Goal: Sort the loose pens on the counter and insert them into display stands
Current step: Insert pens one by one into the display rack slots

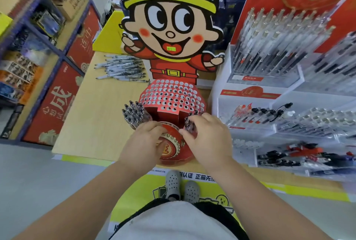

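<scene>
Both hands are low over the front of the red display stand [171,97] with its rows of holes, which stands on the table [92,114] below a cartoon cutout [169,27]. The left hand [142,143] has its grip curled round a bundle of pens [134,113] at the stand's left side. The right hand [208,139] pinches a few pens [189,124] at the stand's front right. The loose pens [121,68] lie heaped farther back on the table.

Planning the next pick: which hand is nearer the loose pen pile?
Left. The left hand is near-side of the loose pen pile; the right hand is further right.
</scene>
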